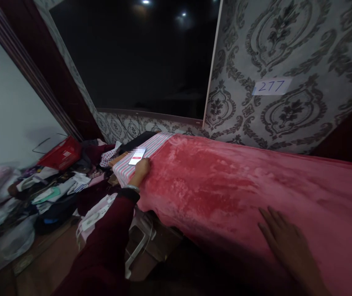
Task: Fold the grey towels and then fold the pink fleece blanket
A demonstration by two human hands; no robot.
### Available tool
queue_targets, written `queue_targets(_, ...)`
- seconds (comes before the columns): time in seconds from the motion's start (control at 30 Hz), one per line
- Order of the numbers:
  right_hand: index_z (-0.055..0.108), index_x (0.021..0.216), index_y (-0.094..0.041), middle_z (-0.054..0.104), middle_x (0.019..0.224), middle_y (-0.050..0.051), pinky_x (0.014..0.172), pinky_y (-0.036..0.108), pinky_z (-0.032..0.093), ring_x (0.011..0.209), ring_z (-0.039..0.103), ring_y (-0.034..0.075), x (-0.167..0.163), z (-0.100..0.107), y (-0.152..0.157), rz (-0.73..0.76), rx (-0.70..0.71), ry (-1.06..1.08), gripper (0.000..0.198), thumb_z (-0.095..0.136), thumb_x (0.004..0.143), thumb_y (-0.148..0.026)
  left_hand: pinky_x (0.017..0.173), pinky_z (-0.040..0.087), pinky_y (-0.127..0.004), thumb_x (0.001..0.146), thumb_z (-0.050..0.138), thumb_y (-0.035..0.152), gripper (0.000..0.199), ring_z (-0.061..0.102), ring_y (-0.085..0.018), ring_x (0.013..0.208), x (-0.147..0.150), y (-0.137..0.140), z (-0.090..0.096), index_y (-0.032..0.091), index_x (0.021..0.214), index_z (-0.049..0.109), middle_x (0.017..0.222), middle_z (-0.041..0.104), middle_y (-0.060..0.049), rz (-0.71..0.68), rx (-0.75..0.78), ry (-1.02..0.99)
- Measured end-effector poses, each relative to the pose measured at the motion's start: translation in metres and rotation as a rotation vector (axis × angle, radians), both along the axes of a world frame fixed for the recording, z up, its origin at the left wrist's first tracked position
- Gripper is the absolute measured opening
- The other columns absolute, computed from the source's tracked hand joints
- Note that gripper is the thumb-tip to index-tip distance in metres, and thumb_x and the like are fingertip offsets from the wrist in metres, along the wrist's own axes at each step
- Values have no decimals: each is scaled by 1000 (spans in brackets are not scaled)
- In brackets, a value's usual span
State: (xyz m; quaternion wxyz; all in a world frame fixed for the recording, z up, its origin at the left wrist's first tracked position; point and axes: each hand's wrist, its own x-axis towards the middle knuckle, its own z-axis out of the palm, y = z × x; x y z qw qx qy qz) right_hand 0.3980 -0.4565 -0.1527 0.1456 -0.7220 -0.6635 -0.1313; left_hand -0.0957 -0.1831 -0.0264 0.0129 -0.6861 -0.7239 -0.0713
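Dark red sleeve (108, 242), silver bracelet (131, 188) at wrist

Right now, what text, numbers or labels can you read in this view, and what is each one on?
"277": handwritten on a white paper label stuck to the patterned wallpaper.
Phone screen, on the striped cloth by the left hand: a red bar and a blurred patch, nothing readable.
Red basket at left: pale markings on its side, too small to read.
Nothing else legible.
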Motion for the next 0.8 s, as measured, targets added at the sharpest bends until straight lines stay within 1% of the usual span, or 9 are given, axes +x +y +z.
queue_targets(0.1,63,144,-15,54,154,16,111,57,41,144,48,36,-1,2,0,-8,4,8,74,15,101,-51,91,52,-36,101,38,19,38,69,-31,116,3,13,4,11,118,72,121,73,-21,38,-36,-3)
queue_targets(0.23,62,145,-12,53,154,18,112,57,40,145,46,37,-4,2,1,-10,10,22,74,15,102,-49,86,54,-37,103,42,34,41,70,-34,115,10,29,10,10,113,74,122,73,-24,90,-66,-10)
queue_targets(0.3,61,146,-14,53,155,17,113,58,40,145,46,36,-5,2,1,-23,-4,31,71,18,102,-49,88,54,-39,102,46,40,44,69,-36,116,14,34,12,9,114,74,124,72,-25,107,-63,-10)
queue_targets(0.37,60,147,-18,52,156,14,114,57,39,146,45,35,-4,1,2,-42,-24,40,67,21,102,-49,91,54,-41,100,49,42,46,67,-38,121,17,38,13,8,116,74,125,71,-26,118,-48,-9)
queue_targets(0.47,60,148,-20,51,158,12,115,56,38,147,44,34,-2,-1,3,-43,-39,42,65,24,103,-51,93,54,-41,100,47,36,43,65,-38,123,17,41,13,7,118,73,127,71,-26,128,-16,-20)
queue_targets(0.57,60,148,-19,51,158,13,114,57,39,147,44,35,-2,-2,3,-42,-26,45,67,23,103,-51,89,55,-39,101,37,25,43,69,-34,116,10,41,13,6,123,69,125,71,-26,156,17,-42)
queue_targets(0.67,61,147,-18,52,157,13,115,57,39,146,45,35,-4,-2,3,-38,-4,55,68,21,102,-49,89,55,-41,101,33,21,45,70,-34,115,4,41,14,5,129,65,124,71,-27,168,43,-52)
queue_targets(0.73,62,146,-18,52,156,13,116,57,39,146,46,34,-6,0,3,-40,0,60,68,20,103,-49,88,56,-42,99,35,19,43,71,-34,115,3,41,14,5,127,65,122,71,-27,158,35,-53)
queue_targets(0.8,62,146,-19,53,156,12,116,58,39,147,45,34,-7,2,3,-53,-2,67,67,20,103,-49,86,56,-42,98,38,18,40,72,-35,112,5,41,13,5,121,68,119,72,-28,146,11,-51)
